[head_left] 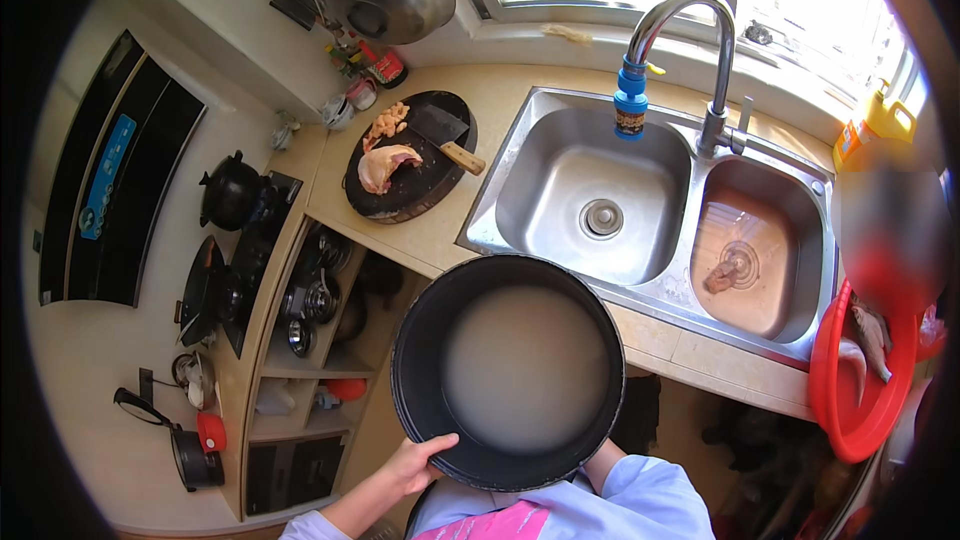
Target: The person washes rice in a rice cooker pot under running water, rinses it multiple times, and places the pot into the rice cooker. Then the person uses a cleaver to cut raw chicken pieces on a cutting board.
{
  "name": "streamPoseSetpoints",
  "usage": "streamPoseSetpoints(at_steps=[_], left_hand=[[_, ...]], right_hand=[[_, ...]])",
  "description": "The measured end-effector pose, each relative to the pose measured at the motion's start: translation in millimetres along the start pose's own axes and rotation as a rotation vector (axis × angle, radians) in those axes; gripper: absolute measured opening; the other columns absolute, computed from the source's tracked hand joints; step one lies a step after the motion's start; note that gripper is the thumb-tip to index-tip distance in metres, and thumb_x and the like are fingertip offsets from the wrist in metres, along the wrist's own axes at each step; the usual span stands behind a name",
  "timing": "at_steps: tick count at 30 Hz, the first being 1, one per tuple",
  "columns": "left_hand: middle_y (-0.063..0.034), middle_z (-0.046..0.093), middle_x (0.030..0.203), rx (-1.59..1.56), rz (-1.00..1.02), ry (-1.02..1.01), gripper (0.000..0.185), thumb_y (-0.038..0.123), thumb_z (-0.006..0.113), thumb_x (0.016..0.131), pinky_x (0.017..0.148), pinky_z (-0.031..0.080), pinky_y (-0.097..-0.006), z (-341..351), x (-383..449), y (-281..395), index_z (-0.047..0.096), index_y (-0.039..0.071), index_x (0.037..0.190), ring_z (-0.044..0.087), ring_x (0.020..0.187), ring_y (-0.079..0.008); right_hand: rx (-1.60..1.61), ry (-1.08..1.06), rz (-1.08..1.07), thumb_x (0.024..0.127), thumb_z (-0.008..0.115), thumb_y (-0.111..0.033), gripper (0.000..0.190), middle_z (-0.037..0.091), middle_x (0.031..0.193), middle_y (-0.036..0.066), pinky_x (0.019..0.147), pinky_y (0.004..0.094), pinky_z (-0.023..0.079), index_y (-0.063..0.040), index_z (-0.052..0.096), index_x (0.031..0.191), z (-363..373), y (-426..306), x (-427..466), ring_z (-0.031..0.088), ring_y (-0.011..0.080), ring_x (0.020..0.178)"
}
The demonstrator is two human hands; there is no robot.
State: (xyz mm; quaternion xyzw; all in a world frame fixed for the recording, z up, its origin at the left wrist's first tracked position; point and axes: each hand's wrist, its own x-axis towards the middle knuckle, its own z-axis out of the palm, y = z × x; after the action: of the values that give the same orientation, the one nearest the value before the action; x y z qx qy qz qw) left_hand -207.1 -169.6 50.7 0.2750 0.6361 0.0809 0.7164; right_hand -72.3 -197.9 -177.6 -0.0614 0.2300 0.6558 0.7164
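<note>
In front of my body is a round black pot (420, 360) with cloudy, pale liquid (529, 367) in it. My left hand (416, 463) grips its near left rim, the thumb over the edge and the fingers mostly hidden outside. At the near right side my right hand goes behind the pot wall. Only the wrist (602, 459) shows, so its fingers are hidden. The pot is just off the counter's front edge, before the double stainless steel sink. No liquid stands in the sink's left basin (555, 180); the right basin (739, 199) holds reddish water and a small piece of meat (721, 277).
A gooseneck faucet (726, 52) with a blue filter arches over the sink. Left of it, a round cutting board (397, 202) bears raw poultry (379, 167) and a cleaver (441, 127). At the right edge is a red basin (825, 397) with fish. A stove (289, 191) stands left.
</note>
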Motion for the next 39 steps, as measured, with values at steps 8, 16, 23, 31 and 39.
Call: streamPoseSetpoints(at_steps=[8,16,23,31,39], left_hand=[[-0.0124,0.061,0.1,-0.154,0.031,-0.005,0.047,-0.015,0.054,0.068,0.075,0.054,-0.0368,-1.9,-20.4,2.4,0.052,0.0,0.112,0.062,0.089,-0.025],[-0.0156,0.064,0.091,-0.105,0.034,-0.047,0.033,-0.012,0.052,0.07,0.076,0.054,-0.036,-6.9,-55.3,4.9,0.059,-0.005,0.102,0.065,0.083,-0.0266],[-0.013,0.064,0.093,-0.114,0.125,-0.085,0.031,-0.01,0.052,0.071,0.077,0.053,-0.0347,-12.4,-71.8,-7.3,0.059,-0.005,0.101,0.064,0.085,-0.0234],[-0.0131,0.064,0.095,-0.1,0.166,-0.072,0.034,-0.012,0.054,0.069,0.078,0.052,-0.0343,-27.5,-65.9,-18.9,0.058,-0.005,0.102,0.063,0.087,-0.0228],[-0.0164,0.059,0.103,-0.127,0.165,-0.124,0.041,-0.012,0.049,0.069,0.079,0.052,-0.0392,-16.9,-64.5,-12.3,0.052,-0.007,0.11,0.06,0.093,-0.0286]], right_hand=[[-0.121,0.086,0.021,0.096,0.037,-0.031,0.041,0.06,0.117,0.013,0.091,0.0391,0.048,-0.003,0.054,0.12,3.1,-23.1,-55.7,0.058,0.0261,0.106],[-0.16,0.107,-0.013,0.096,0.037,-0.03,0.041,0.06,0.118,0.013,0.091,0.039,0.048,-0.003,0.054,0.12,-10.6,-31.8,-79.1,0.058,0.0261,0.106],[-0.146,0.068,-0.035,0.096,0.037,-0.03,0.041,0.06,0.118,0.013,0.091,0.039,0.048,-0.002,0.054,0.121,-12.8,-27.5,-66.9,0.058,0.0262,0.106],[-0.138,0.002,-0.076,0.096,0.038,-0.03,0.041,0.059,0.119,0.014,0.091,0.039,0.048,-0.002,0.054,0.121,-6.6,-42.1,-75.8,0.058,0.0262,0.107],[-0.329,-0.195,0.117,0.094,0.043,-0.023,0.039,0.058,0.121,0.014,0.09,0.0368,0.048,-0.001,0.051,0.125,26.4,-131.4,-176.5,0.059,0.0236,0.107]])
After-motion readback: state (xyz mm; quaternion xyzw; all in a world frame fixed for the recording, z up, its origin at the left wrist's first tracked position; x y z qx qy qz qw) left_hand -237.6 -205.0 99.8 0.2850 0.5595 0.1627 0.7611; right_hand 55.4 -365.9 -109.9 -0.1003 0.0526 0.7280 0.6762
